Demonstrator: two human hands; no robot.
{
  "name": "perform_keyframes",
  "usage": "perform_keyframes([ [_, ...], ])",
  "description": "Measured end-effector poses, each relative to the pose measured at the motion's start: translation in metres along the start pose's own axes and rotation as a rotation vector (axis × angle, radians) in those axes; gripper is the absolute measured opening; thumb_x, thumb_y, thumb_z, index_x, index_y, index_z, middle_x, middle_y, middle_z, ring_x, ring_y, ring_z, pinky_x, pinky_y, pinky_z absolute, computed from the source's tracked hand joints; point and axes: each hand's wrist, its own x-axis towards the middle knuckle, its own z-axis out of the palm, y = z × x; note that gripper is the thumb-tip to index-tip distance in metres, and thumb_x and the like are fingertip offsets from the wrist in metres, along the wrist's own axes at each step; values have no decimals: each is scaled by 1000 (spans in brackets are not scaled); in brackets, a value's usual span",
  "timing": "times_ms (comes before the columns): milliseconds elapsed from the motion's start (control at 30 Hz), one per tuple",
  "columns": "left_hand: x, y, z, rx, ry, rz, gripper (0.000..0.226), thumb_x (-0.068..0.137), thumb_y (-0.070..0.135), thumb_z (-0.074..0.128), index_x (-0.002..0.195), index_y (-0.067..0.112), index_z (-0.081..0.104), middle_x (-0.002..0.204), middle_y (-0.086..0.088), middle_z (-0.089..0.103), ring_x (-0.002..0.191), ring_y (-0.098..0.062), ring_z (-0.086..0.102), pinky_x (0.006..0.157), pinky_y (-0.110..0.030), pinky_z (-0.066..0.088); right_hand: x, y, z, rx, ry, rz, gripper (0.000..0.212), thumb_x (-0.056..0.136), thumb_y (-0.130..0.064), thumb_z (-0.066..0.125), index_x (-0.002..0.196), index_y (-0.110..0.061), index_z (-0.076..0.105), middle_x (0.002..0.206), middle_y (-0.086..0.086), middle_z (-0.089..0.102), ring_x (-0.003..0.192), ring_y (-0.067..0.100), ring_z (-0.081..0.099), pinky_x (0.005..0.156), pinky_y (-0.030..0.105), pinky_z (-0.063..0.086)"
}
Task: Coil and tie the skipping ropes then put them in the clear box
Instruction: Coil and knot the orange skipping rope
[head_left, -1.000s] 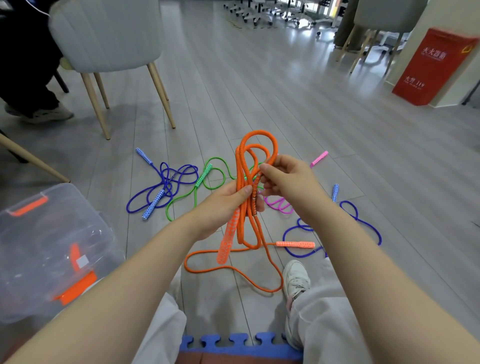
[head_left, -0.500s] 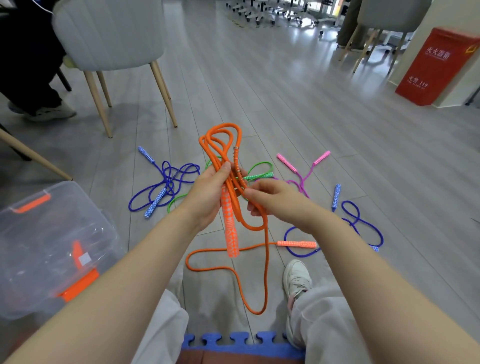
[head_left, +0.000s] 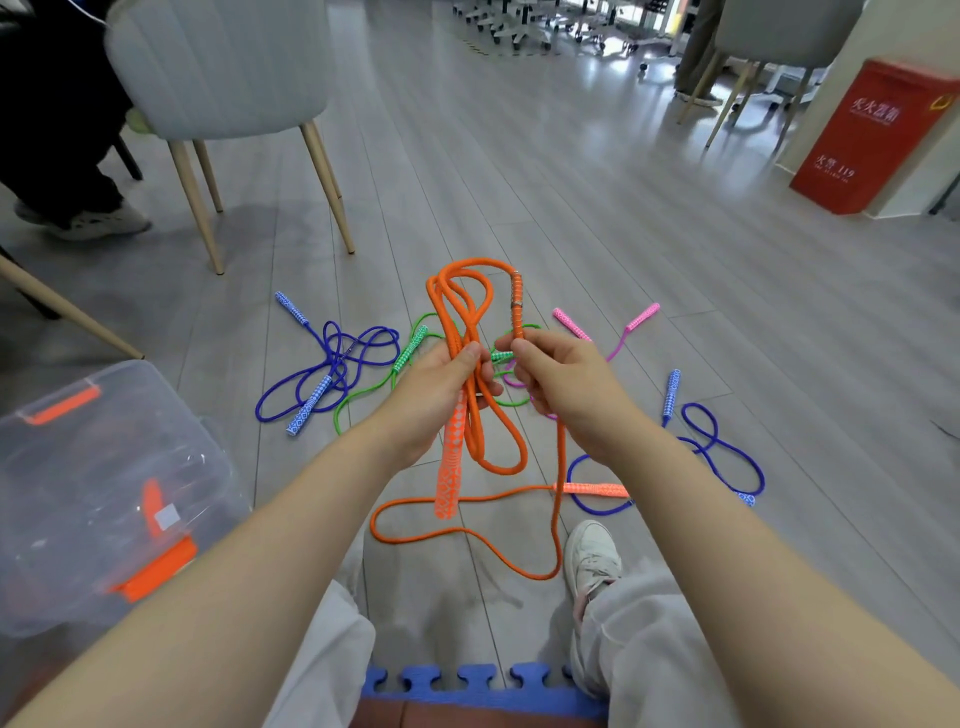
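Our left hand (head_left: 441, 395) grips the bundled loops of the orange rope (head_left: 462, 322) with one handle hanging below; our right hand (head_left: 558, 384) pinches a strand of it. The clear box (head_left: 104, 499) stands at the left on the floor (head_left: 571, 208).

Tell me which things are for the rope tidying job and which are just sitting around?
For the job:
orange rope, gripped by the left hand and right hand
blue ropes
green rope
pink rope
clear box

Just sitting around:
grey chair
red bin
blue foam mat
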Motion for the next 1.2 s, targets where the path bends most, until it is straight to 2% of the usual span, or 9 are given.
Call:
perform_keyframes([
  [167, -3, 0, 5, -42, -30, -1, 20, 105, 23, 39, 101, 12, 54, 76, 0, 58, 81, -20, 62, 83, -38, 51, 0, -2, -1, -76, 108, 16, 23, 100, -31, 51, 110, -21, 68, 46, -15, 47, 41, 0, 39, 43, 14, 34],
  [367, -4, 1, 5, 28, -6, -13, 22, 105, 24, 37, 105, 11, 55, 80, -2, 58, 81, -19, 63, 82, -35, 53, 5, 0, 1, -16, 116, 155, 26, 102, -13, 40, 110, -8, 64, 83, 5, 59, 69, 14, 55, 63, 25, 53],
  [533, -4, 0, 6, 32, -31, -21, 22, 105, 24, 37, 103, 11, 54, 80, -2, 58, 81, -19, 63, 83, -35, 53, 6, 4, 0, -79, 142, 119, 29, 100, -24, 42, 100, -19, 70, 64, -5, 47, 57, 9, 41, 55, 25, 34],
  [667, -3, -3, 7, 26, -38, -13, 22, 105, 25, 38, 98, 14, 56, 79, 0, 59, 82, -19, 62, 84, -38, 51, 2, 1, 1, -170, 162, 37, 26, 100, -33, 46, 100, -25, 71, 55, -17, 52, 54, 1, 42, 54, 20, 35],
  [833, -4, -4, 8, 28, -44, -22, 22, 105, 25, 38, 102, 13, 56, 81, -1, 60, 81, -19, 63, 84, -37, 52, -2, 3, 6, -303, 247, -123, 40, 101, -39, 45, 83, -5, 58, 63, -3, 46, 60, 10, 42, 61, 36, 40],
  [933, -3, -6, 10, 9, -62, -29, 23, 104, 25, 40, 105, 12, 58, 82, -1, 61, 78, -18, 63, 76, -31, 54, -4, 3, 6, -380, 217, -162, 40, 101, -36, 47, 79, -5, 57, 54, -9, 46, 51, 5, 42, 56, 29, 39],
  [1033, -3, -8, 12, 26, -25, -9, 23, 104, 26, 40, 107, 16, 61, 85, -1, 64, 76, -15, 63, 74, -30, 54, -7, 1, 10, -513, 139, -195, 33, 102, -28, 41, 84, -8, 61, 71, -2, 64, 62, 10, 56, 61, 33, 48],
  [1133, 0, -9, 12, 30, 49, 18, 23, 104, 26, 39, 104, 20, 62, 92, -2, 65, 77, -15, 63, 78, -34, 55, -6, 1, 13, -638, 156, -242, 27, 99, -18, 40, 93, -5, 64, 90, 11, 60, 81, 23, 56, 76, 43, 49],
  [1200, 1, -7, 11, 12, 78, 23, 25, 104, 26, 40, 111, 16, 62, 100, -6, 64, 84, -19, 63, 85, -40, 54, -4, 2, 16, -675, 172, -270, 26, 99, -14, 42, 103, -8, 66, 97, 10, 59, 88, 21, 57, 81, 39, 48],
])
